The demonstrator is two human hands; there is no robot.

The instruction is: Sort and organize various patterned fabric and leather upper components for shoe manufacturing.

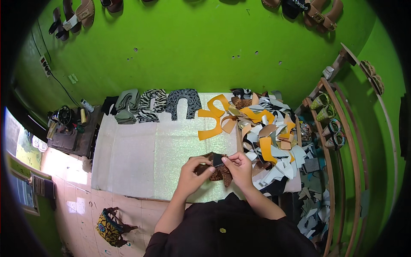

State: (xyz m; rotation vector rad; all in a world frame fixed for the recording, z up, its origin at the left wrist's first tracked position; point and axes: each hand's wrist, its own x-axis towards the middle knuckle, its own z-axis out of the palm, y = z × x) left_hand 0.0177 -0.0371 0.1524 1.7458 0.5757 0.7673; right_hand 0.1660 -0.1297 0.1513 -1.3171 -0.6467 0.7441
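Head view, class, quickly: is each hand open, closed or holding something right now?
Left hand: closed, holding the left side of a leopard-print piece with a black part.
Right hand: closed, pinching its right side.

black piece looks smooth, table covering glossy and plastic-like, rack wooden

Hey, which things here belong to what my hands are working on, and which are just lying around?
In the work:
leopard-print material with a black patch, between your left hand and right hand

Apparently just lying about:
zebra-print pieces
grey-green pieces
orange-yellow cutouts
pile of mixed scraps
patterned seat
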